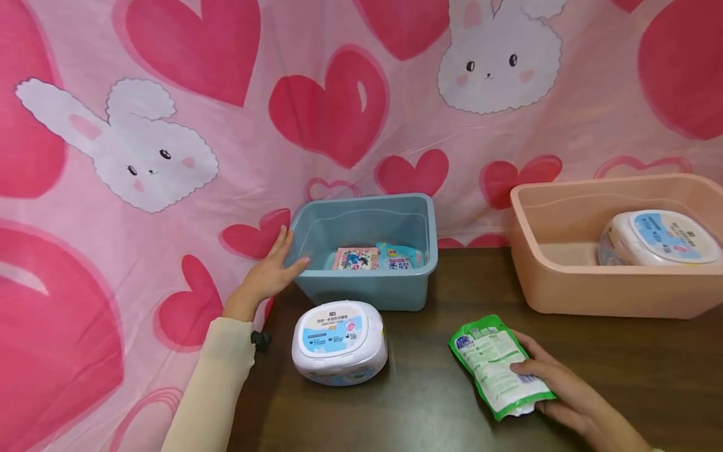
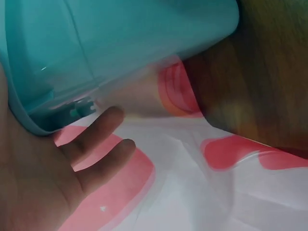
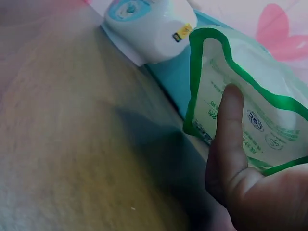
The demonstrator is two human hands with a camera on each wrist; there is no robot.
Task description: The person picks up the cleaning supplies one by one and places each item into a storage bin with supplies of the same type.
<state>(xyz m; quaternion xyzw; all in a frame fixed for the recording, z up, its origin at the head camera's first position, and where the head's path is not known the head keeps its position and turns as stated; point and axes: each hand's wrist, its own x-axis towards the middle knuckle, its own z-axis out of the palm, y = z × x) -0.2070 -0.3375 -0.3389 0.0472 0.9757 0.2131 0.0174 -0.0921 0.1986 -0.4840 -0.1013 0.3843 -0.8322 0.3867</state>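
My right hand [image 1: 565, 383] grips a green-and-white pouch [image 1: 499, 367] over the table, its thumb across the printed face. In the right wrist view the pouch [image 3: 250, 110] stands out in front of the thumb. My left hand [image 1: 271, 273] rests at the left rim of a blue plastic bin [image 1: 361, 290], thumb at the near corner. The left wrist view shows two of its fingers [image 2: 108, 161] extended along the bin's outside. Inside the bin lie a pink patterned packet [image 1: 356, 258] and a light-blue pouch [image 1: 398, 256]. A white lidded tub [image 1: 339, 342] stands in front of the bin.
At the right stands a peach bin [image 1: 615, 292] with a second white lidded tub [image 1: 663, 237] in it. Behind the dark wooden table [image 1: 418, 389] hangs a pink cloth [image 1: 407, 132] with hearts and rabbits, which also runs along the left side.
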